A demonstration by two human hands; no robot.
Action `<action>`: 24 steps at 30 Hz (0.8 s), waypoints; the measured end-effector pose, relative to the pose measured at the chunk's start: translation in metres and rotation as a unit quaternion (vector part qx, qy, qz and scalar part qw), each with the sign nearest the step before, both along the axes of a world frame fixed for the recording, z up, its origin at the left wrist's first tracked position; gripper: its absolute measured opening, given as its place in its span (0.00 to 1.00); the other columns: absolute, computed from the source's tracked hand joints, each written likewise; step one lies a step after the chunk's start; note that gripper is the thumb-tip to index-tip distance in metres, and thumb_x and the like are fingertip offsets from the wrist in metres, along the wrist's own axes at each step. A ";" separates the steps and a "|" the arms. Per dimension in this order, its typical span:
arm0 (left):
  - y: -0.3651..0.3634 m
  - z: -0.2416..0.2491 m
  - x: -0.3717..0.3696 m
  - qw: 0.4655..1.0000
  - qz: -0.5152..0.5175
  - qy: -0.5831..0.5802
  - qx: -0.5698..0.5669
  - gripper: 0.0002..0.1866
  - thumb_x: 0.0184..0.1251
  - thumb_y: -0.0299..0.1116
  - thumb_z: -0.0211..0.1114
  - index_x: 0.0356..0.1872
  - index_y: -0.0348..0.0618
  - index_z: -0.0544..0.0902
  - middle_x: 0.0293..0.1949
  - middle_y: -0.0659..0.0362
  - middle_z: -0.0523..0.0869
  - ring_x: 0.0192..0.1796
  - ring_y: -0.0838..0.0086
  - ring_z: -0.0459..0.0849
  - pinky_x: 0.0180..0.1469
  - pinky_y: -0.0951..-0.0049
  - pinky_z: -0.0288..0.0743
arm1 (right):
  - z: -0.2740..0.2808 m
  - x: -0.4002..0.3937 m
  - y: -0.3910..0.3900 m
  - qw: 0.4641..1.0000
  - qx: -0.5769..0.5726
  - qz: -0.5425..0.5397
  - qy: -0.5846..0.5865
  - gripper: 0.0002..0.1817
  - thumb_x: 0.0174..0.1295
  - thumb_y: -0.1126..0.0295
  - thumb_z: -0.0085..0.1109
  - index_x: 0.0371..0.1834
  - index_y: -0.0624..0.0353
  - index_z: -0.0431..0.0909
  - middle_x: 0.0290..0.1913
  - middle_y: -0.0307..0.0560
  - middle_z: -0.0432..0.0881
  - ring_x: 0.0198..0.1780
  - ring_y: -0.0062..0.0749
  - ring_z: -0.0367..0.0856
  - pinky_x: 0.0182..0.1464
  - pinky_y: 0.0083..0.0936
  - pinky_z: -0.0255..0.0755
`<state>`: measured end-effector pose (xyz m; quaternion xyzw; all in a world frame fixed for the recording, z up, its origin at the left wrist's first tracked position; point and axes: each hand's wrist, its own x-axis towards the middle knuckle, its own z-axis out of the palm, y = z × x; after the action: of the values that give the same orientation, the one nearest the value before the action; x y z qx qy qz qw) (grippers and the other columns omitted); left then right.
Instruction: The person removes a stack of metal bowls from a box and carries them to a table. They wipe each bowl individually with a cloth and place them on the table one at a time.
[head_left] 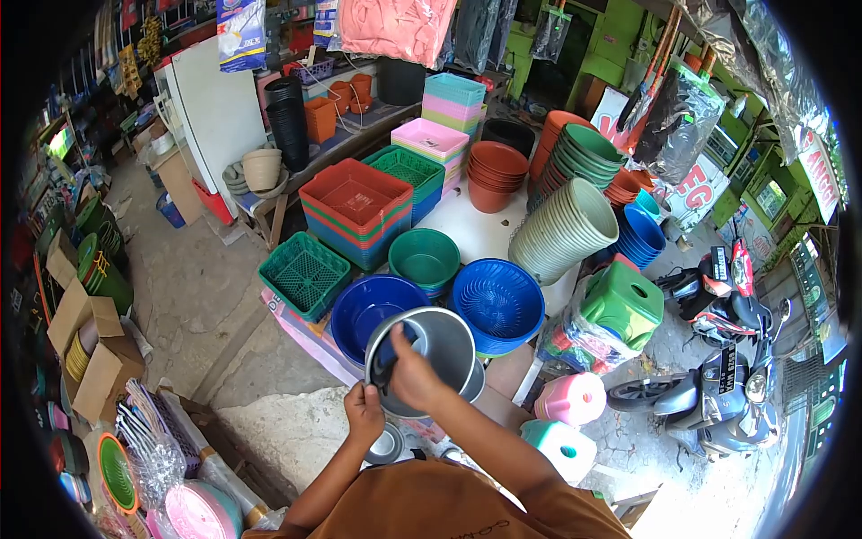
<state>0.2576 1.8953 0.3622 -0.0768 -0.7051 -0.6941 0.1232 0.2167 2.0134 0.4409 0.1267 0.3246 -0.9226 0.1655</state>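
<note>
A silver metal basin [449,346] is tilted in front of my chest, its open side facing up and toward me. My left hand [364,413] is closed on the near-left part of its rim. Inside the mouth of the basin, my right hand [415,370] is closed on a dark blue cloth-like piece [384,357] pressed to the inner left wall. Fingers partly hide that piece. Just beyond the basin are a deep blue plastic basin [355,310] and a stack of ribbed blue bowls [498,301]. Below my left hand, a small round metal item [386,445] shows partly.
Red baskets [355,193], a green basket [303,269] and leaning grey-green pots [570,229] crowd the display ahead. Plastic stools [620,305] stand at right, with motorbikes [718,386] parked beyond. A cardboard box [99,355] and wrapped goods sit at left.
</note>
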 end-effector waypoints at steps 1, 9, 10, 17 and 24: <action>0.001 -0.003 -0.001 1.000 -0.002 0.011 0.005 0.18 0.75 0.40 0.51 0.26 0.37 0.73 0.20 0.65 0.72 0.26 0.83 0.66 0.26 0.76 0.61 | 0.021 -0.002 0.008 0.999 -0.027 -0.032 -0.027 0.26 0.69 0.42 0.46 0.51 0.53 0.73 0.47 0.41 0.80 0.49 0.32 0.77 0.56 0.32 0.68; -0.009 -0.024 -0.021 0.995 0.096 -0.019 0.012 0.21 0.75 0.41 0.51 0.23 0.38 0.68 0.20 0.64 0.69 0.27 0.83 0.65 0.28 0.74 0.61 | 0.010 0.039 0.079 0.962 -0.091 -0.253 0.040 0.32 0.70 0.43 0.43 0.58 0.63 0.70 0.59 0.52 0.76 0.61 0.41 0.73 0.66 0.39 0.62; -0.011 -0.026 -0.023 0.992 0.119 -0.036 0.026 0.21 0.76 0.41 0.50 0.23 0.38 0.69 0.21 0.63 0.70 0.28 0.82 0.65 0.29 0.75 0.62 | 0.010 0.048 0.082 0.939 0.010 -0.335 0.081 0.32 0.70 0.44 0.43 0.60 0.64 0.69 0.61 0.53 0.74 0.62 0.41 0.72 0.66 0.39 0.62; -0.017 -0.021 -0.028 0.980 0.089 -0.118 0.133 0.23 0.79 0.44 0.44 0.29 0.37 0.74 0.28 0.63 0.78 0.32 0.83 0.71 0.36 0.78 0.68 | -0.002 0.083 0.108 0.812 0.471 -0.343 0.008 0.31 0.73 0.46 0.40 0.63 0.65 0.67 0.56 0.51 0.74 0.58 0.32 0.71 0.61 0.28 0.63; -0.003 0.001 -0.004 0.983 0.007 -0.140 0.118 0.27 0.78 0.51 0.41 0.47 0.33 0.76 0.41 0.55 0.83 0.43 0.75 0.81 0.46 0.76 0.74 | -0.056 0.063 0.099 0.770 0.567 -0.207 0.207 0.29 0.72 0.61 0.49 0.69 0.69 0.57 0.56 0.54 0.75 0.56 0.38 0.74 0.60 0.28 0.66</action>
<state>0.2539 1.8920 0.3635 0.0410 -0.6288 -0.7757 0.0361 0.2801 2.1122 0.3851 0.0678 0.7811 -0.5868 -0.2025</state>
